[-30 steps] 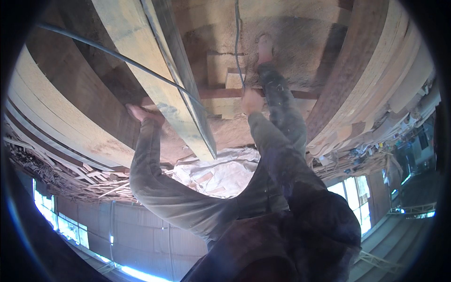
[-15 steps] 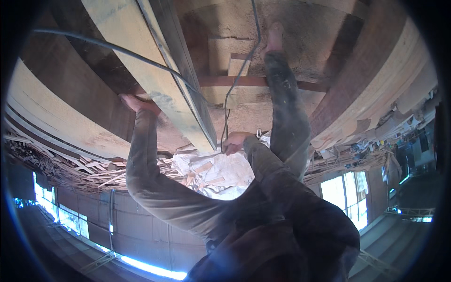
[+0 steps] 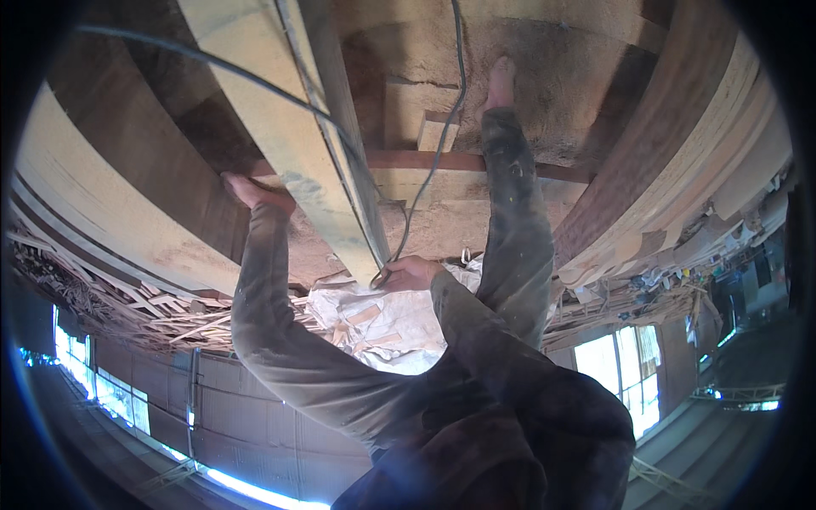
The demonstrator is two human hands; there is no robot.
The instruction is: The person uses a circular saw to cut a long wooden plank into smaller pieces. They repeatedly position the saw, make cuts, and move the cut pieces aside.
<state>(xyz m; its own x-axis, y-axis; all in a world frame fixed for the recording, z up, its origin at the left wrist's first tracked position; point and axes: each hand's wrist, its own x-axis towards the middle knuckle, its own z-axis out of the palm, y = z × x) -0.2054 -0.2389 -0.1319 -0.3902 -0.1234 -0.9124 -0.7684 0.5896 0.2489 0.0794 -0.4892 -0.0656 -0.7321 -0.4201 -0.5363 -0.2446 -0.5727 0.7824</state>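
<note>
My right hand [image 3: 410,274] reaches in on a dark sleeve, its fingers closed around a dark cable [image 3: 432,166] at the near end of a long pale wooden beam [image 3: 293,170]. From my fingers the cable runs up and away along the beam's right side. The fingertips lie at or against the beam's end; whether they press on it cannot be made out. My left hand is not in view. Below my right hand lies a crumpled whitish sheet or sack [image 3: 382,319] with wood scraps on it.
My bare feet stand apart, the left foot [image 3: 252,192] beside a curved timber [image 3: 127,195], the right foot [image 3: 501,82] farther off on the dusty surface. A reddish strip [image 3: 425,160] crosses between them. A small wood block [image 3: 438,132] lies beyond it. Scrap wood piles [image 3: 187,314] lie outside.
My right hand has moved left to the beam's end, bringing the lower part of the cable with it. The whole view has shifted slightly.
</note>
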